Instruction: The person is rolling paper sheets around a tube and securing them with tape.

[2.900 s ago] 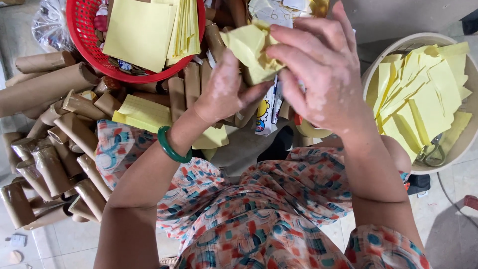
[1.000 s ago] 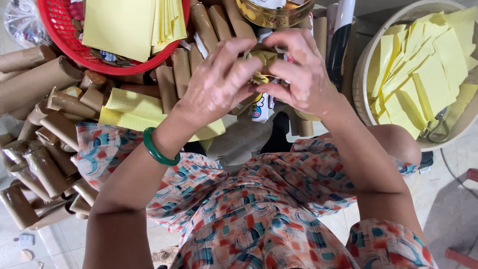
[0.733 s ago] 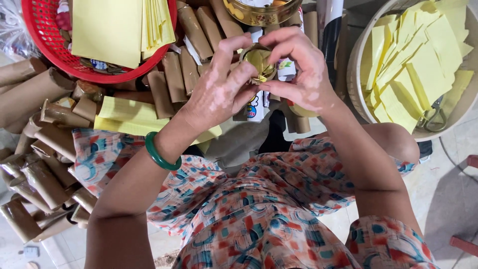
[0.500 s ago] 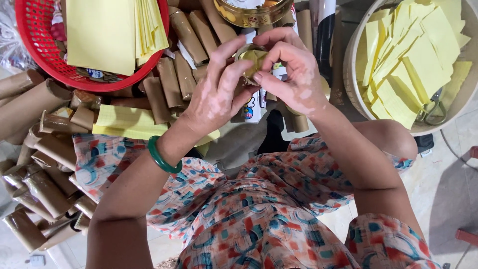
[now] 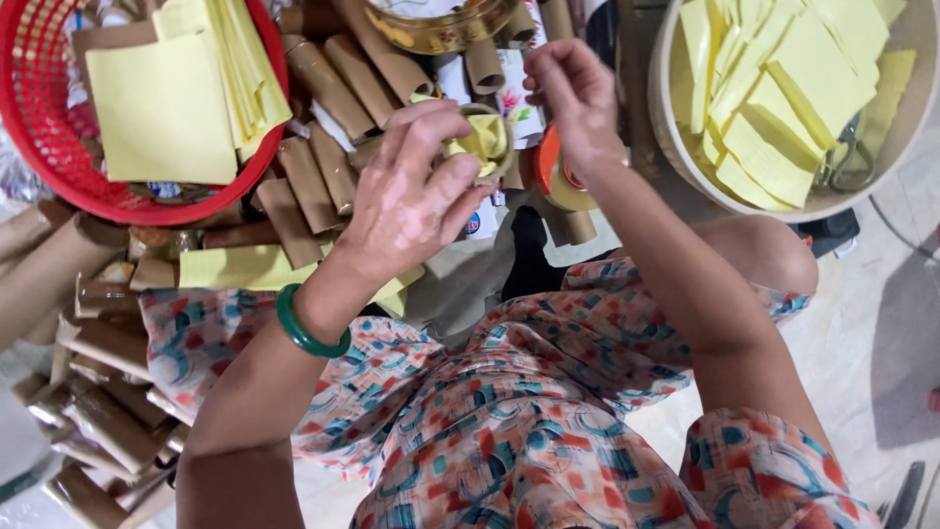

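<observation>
Now, out past our left fingertips sits the round red plastic basket (image 5: 39,147) with its stack of pale yellow paper sheets (image 5: 162,118), and below our knuckles brown cardboard tubes (image 5: 323,83) lie side by side. Our left hand (image 5: 406,201), a green bangle (image 5: 308,328) on the wrist, has fingers curled around a short brown cardboard tube (image 5: 490,147) stuffed with crumpled yellow paper. We judge it light and easily crushed, the paper soft, so a gentle hold around the tube wall suits best, not on the stuffing. Just across, our right hand (image 5: 573,103) hovers with fingertips pinched nearly together; whether they nip anything, we cannot tell. Beyond it, the wide beige bowl (image 5: 676,147) holds more folded yellow slips (image 5: 774,88).
</observation>
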